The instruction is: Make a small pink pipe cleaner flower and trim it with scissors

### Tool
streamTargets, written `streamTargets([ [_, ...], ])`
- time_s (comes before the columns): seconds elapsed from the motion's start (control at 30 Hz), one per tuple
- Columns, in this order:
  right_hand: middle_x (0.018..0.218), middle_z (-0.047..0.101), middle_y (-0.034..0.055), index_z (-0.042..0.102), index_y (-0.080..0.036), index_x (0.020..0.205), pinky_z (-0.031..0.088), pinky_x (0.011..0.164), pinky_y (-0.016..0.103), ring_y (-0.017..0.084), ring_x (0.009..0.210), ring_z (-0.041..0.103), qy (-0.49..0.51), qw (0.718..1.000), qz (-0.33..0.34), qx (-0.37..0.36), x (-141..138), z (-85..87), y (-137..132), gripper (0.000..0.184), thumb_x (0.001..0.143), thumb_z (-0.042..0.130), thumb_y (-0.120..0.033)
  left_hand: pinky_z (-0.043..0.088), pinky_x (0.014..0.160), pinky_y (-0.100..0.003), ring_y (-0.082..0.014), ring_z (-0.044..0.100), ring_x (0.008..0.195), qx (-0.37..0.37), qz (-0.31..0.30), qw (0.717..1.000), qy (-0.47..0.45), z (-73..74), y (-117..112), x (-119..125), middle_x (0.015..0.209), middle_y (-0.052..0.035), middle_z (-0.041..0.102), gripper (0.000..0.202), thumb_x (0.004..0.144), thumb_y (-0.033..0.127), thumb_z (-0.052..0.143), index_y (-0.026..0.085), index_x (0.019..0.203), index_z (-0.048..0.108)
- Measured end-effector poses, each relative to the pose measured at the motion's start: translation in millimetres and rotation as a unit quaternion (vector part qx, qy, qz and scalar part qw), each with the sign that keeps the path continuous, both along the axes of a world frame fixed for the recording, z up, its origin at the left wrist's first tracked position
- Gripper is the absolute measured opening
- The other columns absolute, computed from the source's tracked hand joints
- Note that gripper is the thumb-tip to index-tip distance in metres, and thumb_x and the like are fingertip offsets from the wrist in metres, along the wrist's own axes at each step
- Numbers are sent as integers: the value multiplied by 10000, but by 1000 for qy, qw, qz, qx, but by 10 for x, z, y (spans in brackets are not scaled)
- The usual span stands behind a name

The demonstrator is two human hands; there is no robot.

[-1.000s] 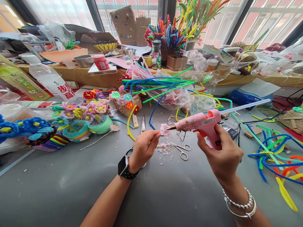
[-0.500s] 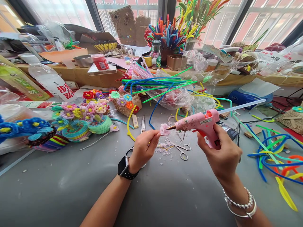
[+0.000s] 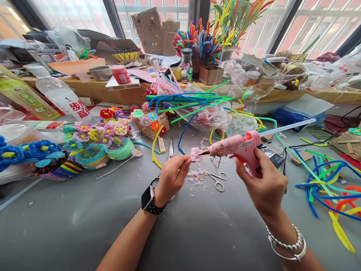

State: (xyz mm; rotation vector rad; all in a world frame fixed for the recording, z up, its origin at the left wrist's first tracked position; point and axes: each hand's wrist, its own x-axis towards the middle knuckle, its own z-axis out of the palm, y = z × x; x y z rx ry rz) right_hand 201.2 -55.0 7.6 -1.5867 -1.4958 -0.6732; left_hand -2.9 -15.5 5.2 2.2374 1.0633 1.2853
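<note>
Between the fingertips of my left hand [image 3: 172, 178] is pinched a small pale pink fuzzy flower [image 3: 195, 154]. My right hand [image 3: 263, 182] grips a pink hot glue gun [image 3: 238, 145] by its handle, and a long clear glue stick [image 3: 287, 127] sticks out of its back. The gun's metal nozzle [image 3: 203, 153] points left and meets the flower; whether glue comes out is too small to tell. Below the flower, pink fuzz clippings [image 3: 196, 177] lie scattered on the grey table [image 3: 180, 241]. Small scissors [image 3: 218, 180] rest open beside them, and another pair [image 3: 170, 148] lies partly behind my left hand.
Pipe-cleaner flower baskets [image 3: 120, 148] stand at left, near a plastic bottle [image 3: 60, 94]. A heap of green and blue pipe cleaners [image 3: 194, 99] lies at the back on plastic bags. Tangled pipe cleaners [image 3: 324, 180] cover the right side. A cluttered ledge [image 3: 126, 97] runs behind.
</note>
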Motion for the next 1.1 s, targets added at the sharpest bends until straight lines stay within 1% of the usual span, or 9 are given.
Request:
streamTargets([
  [0.3, 697, 645, 60, 581, -84, 969, 424, 445, 234, 120, 470, 530, -5, 1000, -1, -10, 0, 0, -15, 371, 712, 590, -350, 369, 534, -219, -101, 439, 520, -3, 3, 1000, 2, -7, 3, -1, 516, 4, 476, 222, 832, 199, 363, 162, 649, 483],
  [0.57, 712, 646, 56, 573, -111, 989, 437, 464, 246, 132, 494, 550, -9, 1000, 2, 2, 9, -8, -3, 368, 721, 577, -363, 372, 537, -218, -100, 448, 525, -2, 5, 1000, 2, -10, 3, -5, 532, -2, 495, 218, 834, 198, 361, 159, 665, 492],
  [0.77, 727, 644, 55, 557, -128, 1030, 450, 486, 257, 146, 529, 571, -9, 1000, 1, -5, 8, -7, -11, 383, 733, 564, -368, 375, 526, -217, -103, 453, 524, -2, 9, 1000, 6, 6, 0, -3, 535, -4, 502, 218, 835, 209, 355, 161, 682, 503],
  [0.9, 715, 640, 53, 561, -125, 1020, 444, 478, 254, 144, 525, 567, -13, 1000, 1, 0, 10, -15, -12, 372, 735, 561, -364, 378, 531, -216, -105, 470, 545, 0, 10, 1000, 7, -2, 2, -2, 559, -11, 522, 214, 834, 206, 357, 161, 683, 503],
  [1.1, 736, 644, 57, 560, -115, 1018, 430, 474, 248, 135, 513, 553, -14, 1000, -7, -13, 23, -34, -13, 382, 729, 570, -366, 379, 538, -218, -105, 468, 543, 2, 9, 1000, 8, -11, 4, -3, 557, -12, 522, 213, 832, 201, 364, 158, 677, 503],
])
